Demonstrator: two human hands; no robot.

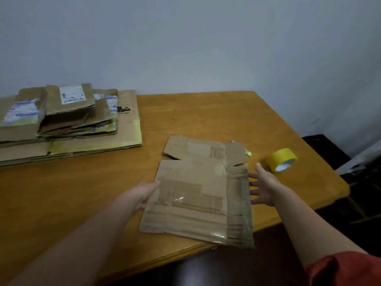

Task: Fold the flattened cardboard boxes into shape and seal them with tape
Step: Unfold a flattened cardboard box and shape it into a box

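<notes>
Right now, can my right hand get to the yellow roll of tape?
Probably yes: the yellow roll of tape lies just beyond the open right hand on the wooden table, with nothing between.

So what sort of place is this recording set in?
Probably a room in a home or small office, not a packing floor: one wooden table against a plain painted wall, a small stack of used flattened boxes, a single yellow tape roll.
</notes>
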